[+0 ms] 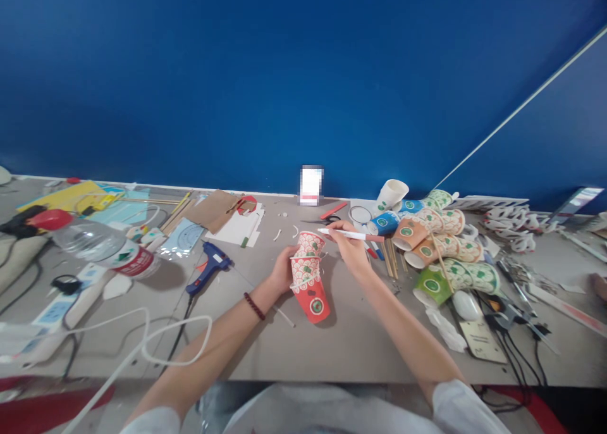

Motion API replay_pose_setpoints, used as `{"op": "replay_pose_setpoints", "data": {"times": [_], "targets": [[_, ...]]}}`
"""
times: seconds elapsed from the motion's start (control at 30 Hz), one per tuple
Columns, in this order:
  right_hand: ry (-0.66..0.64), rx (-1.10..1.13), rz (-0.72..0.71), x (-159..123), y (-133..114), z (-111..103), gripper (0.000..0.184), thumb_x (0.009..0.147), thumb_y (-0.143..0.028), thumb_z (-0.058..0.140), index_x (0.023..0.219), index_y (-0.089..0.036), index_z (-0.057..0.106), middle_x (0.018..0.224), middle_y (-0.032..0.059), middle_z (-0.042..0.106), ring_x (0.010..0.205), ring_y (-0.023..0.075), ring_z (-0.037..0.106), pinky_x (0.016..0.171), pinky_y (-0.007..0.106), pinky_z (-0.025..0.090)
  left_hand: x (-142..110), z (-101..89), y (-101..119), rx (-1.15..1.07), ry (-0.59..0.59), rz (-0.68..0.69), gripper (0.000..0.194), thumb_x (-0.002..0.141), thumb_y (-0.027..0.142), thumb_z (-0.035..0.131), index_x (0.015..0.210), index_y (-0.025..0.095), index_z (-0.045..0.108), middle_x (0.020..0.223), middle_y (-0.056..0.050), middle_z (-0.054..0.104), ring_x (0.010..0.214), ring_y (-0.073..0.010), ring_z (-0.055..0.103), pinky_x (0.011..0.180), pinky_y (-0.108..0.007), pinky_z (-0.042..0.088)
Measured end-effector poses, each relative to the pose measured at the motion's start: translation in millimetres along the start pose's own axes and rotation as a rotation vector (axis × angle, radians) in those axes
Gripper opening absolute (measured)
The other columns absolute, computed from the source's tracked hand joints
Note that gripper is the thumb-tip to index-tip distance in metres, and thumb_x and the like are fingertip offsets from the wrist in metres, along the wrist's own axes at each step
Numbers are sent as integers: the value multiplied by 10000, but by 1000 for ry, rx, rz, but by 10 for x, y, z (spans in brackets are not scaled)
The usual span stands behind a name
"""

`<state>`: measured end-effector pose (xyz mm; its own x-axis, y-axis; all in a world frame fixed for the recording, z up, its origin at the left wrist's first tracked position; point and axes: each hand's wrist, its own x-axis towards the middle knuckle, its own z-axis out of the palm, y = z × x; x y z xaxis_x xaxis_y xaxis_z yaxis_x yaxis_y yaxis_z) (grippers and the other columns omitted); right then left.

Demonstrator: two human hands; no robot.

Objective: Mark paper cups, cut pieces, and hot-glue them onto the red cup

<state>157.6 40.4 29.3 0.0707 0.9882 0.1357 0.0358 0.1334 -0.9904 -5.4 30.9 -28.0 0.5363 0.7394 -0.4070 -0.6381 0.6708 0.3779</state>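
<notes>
My left hand [283,271] is wrapped round the side of a curved stack of red-and-white paper cups [306,269], held above the table with its solid red end toward me. In my right hand [351,247] is a white marker pen with a red end [351,234], gripped like a writing tool. Its tip points left, close to the upper end of the cup stack; whether it touches I cannot tell. A dark beaded bracelet [255,306] circles my left wrist.
A blue glue gun [208,268] and a tipped water bottle [104,244] lie left. Several joined paper cups [427,250] crowd the right, beside wooden sticks [389,260]. A phone [311,185] stands against the blue wall. White cable [177,361] loops at front left.
</notes>
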Motion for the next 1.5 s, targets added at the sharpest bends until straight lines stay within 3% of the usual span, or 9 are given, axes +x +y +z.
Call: {"op": "replay_pose_setpoints", "data": {"times": [0.2, 0.33, 0.6, 0.8, 0.9, 1.13, 1.27, 1.5], "targets": [[14, 11, 7, 1, -17, 6, 153, 745, -360, 620, 776, -210, 609, 790, 2, 626, 817, 191, 613, 812, 347, 480, -19, 31, 15, -16, -13, 14, 460, 770, 365, 502, 1073, 47, 637, 861, -169, 716, 786, -314, 677, 776, -441, 495], [20, 17, 13, 12, -2, 5, 156, 736, -368, 619, 771, -216, 612, 806, 2, 641, 839, 197, 633, 825, 352, 488, 7, 8, 1, 7, 2, 6, 434, 800, 449, 529, 965, 69, 659, 775, -150, 711, 714, -284, 680, 764, -417, 504], [3, 42, -21, 15, 36, 7, 184, 757, -398, 625, 785, -218, 602, 808, 1, 656, 833, 189, 650, 835, 350, 504, 37, 16, -16, 17, 0, 130, 312, 807, 372, 553, 913, 100, 663, 804, -124, 712, 737, -260, 681, 780, -396, 512], [-23, -21, -29, -1, -12, -6, 323, 830, -492, 538, 1013, -231, 595, 770, 20, 681, 826, 205, 657, 858, 398, 512, 7, 43, 4, -11, -48, 32, 452, 846, 456, 484, 1026, 70, 635, 841, -161, 709, 689, -250, 678, 635, -352, 520], [-92, -141, -77, 8, -32, -43, 296, 808, -435, 571, 1033, -247, 613, 843, 24, 700, 852, 212, 655, 859, 395, 499, -13, 34, 24, -21, -19, -21, 446, 849, 450, 459, 1017, 76, 636, 844, -157, 711, 713, -245, 681, 588, -322, 509], [-286, -262, -161, 46, -10, -96, 308, 800, -297, 570, 1106, -264, 573, 974, 30, 679, 971, 216, 624, 881, 397, 464, 43, -58, 33, 23, -36, 26, 296, 859, 297, 429, 916, 110, 651, 797, -112, 713, 762, -202, 678, 782, -325, 516], [-293, -211, -177, 69, 5, -110, 291, 800, -315, 590, 1085, -254, 588, 961, 31, 661, 921, 199, 629, 853, 366, 469, 47, -75, -23, 55, -94, 41, 239, 848, 288, 508, 921, 113, 654, 831, -119, 709, 800, -211, 675, 808, -324, 505], [-236, -81, -94, 145, 67, -166, 351, 734, -330, 651, 1071, -245, 603, 806, -6, 655, 698, 156, 610, 646, 290, 495, 9, -10, -11, 60, -214, -65, 540, 871, 509, 481, 1182, 77, 573, 1017, -159, 683, 914, -259, 663, 847, -362, 486]]}}
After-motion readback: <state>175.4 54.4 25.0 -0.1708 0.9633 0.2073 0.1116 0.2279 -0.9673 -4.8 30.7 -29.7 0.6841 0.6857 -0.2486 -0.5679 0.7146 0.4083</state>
